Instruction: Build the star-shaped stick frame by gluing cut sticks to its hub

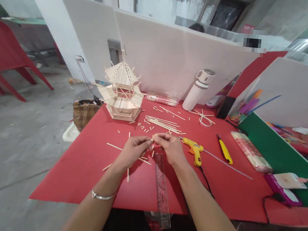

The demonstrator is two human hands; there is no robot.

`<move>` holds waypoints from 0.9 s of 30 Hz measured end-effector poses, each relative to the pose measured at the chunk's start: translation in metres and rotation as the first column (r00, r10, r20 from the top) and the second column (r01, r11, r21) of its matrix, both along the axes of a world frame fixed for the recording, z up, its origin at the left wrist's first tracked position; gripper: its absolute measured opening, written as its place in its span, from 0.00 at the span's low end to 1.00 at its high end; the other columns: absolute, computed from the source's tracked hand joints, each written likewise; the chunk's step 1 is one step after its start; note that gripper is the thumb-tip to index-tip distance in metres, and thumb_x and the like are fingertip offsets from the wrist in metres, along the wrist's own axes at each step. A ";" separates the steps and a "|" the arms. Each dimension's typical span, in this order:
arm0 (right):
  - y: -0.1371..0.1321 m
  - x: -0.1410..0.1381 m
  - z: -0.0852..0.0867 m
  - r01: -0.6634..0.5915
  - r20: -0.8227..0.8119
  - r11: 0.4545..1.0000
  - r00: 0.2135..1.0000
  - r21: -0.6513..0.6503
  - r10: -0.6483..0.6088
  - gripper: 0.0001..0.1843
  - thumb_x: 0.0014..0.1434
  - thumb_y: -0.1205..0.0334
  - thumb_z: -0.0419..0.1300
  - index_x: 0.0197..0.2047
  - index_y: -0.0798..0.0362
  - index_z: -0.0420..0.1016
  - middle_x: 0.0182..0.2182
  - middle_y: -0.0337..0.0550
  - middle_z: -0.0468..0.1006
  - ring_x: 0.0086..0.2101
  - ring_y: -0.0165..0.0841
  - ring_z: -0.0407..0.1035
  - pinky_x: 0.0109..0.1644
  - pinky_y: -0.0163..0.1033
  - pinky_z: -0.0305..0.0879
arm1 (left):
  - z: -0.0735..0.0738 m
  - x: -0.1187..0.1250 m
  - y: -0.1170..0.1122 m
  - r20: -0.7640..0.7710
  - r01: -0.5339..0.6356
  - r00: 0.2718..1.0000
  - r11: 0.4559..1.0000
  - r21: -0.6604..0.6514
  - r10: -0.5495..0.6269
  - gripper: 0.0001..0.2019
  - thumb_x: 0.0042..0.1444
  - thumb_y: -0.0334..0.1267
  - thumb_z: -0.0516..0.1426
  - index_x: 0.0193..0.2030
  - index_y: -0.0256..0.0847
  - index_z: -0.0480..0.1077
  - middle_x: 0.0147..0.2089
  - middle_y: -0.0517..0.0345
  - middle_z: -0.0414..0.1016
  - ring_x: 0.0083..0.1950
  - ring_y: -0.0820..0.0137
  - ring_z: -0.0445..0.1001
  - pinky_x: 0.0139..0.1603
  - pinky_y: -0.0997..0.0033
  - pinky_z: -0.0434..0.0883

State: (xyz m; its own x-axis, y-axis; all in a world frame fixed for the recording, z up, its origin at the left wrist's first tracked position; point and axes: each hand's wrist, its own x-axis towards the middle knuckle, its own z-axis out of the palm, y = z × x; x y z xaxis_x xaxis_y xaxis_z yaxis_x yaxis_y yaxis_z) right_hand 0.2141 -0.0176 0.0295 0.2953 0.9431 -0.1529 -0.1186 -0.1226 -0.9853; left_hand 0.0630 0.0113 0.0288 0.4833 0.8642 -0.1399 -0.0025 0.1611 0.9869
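Over the middle of the red table, my left hand [136, 148] and my right hand [170, 147] meet at the fingertips. Both pinch a short piece of wooden stick [152, 139], mostly hidden by the fingers. Below my left hand lies a star of crossed wooden sticks [127, 174]. A clear ruler [161, 188] lies below my right hand and sticks out past the table's front edge. Just right of my right hand rests a yellow glue gun [194, 149] with a glue stick out of its back. Cut stick bits [143, 128] and longer sticks [164, 123] lie beyond the hands.
A pagoda model of sticks [122, 91] stands at the back left of the red table [83, 181]. A white thermos [198, 90] stands at the back. To the right lie a yellow cutter knife [224, 149], a stick pack [250, 152] and a purple box [282, 189].
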 end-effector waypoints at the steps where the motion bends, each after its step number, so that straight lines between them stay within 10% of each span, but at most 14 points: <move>1: 0.000 0.000 0.000 0.005 -0.004 1.000 1.000 -0.002 -0.005 0.18 0.40 0.50 0.71 0.30 0.54 0.81 0.22 0.37 0.76 0.23 0.26 0.65 0.25 0.31 0.59 | 0.001 0.000 0.000 -0.017 -0.004 1.000 1.000 0.023 0.004 0.16 0.51 0.49 0.61 0.27 0.36 0.72 0.15 0.68 0.56 0.18 0.80 0.51 0.19 0.78 0.50; 27: 0.000 0.006 -0.014 0.000 0.162 1.000 0.987 0.014 -0.002 0.25 0.48 0.46 0.65 0.45 0.53 0.78 0.35 0.42 0.80 0.31 0.30 0.72 0.34 0.35 0.67 | -0.005 -0.001 0.004 -0.060 -0.116 0.990 0.971 0.207 0.131 0.14 0.54 0.45 0.58 0.25 0.36 0.72 0.18 0.64 0.62 0.20 0.79 0.56 0.22 0.77 0.53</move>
State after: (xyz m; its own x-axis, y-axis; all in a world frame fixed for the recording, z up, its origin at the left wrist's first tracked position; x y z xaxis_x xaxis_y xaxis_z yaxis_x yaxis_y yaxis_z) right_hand 0.2203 -0.0178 0.0156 0.3162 0.9444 -0.0899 0.0428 -0.1089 -0.9931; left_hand 0.0620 0.0149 0.0235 0.3663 0.9304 0.0133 0.0632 -0.0391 0.9972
